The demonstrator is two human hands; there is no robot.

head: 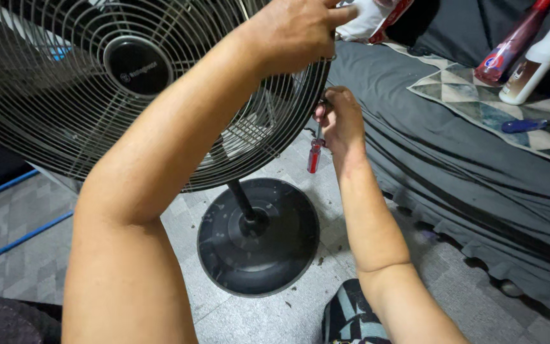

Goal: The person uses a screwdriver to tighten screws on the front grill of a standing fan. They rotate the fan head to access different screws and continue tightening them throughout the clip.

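A standing fan with a wire grille [52, 95] and a round black base [259, 239] stands in front of me on the tiled floor. My left hand [294, 32] grips the upper right rim of the grille. Just below it, my right hand [338, 121] holds a red-handled screwdriver [314, 156] against the grille's right edge, with the handle pointing down. The screwdriver's tip is hidden by my fingers.
A bed with dark grey bedding [453, 159] lies on the right. On a patterned cloth [479, 102] lie a blue-handled screwdriver [526, 125], a white spray bottle [539, 57] and a red bottle [510, 44]. Bits of dirt are scattered near the base.
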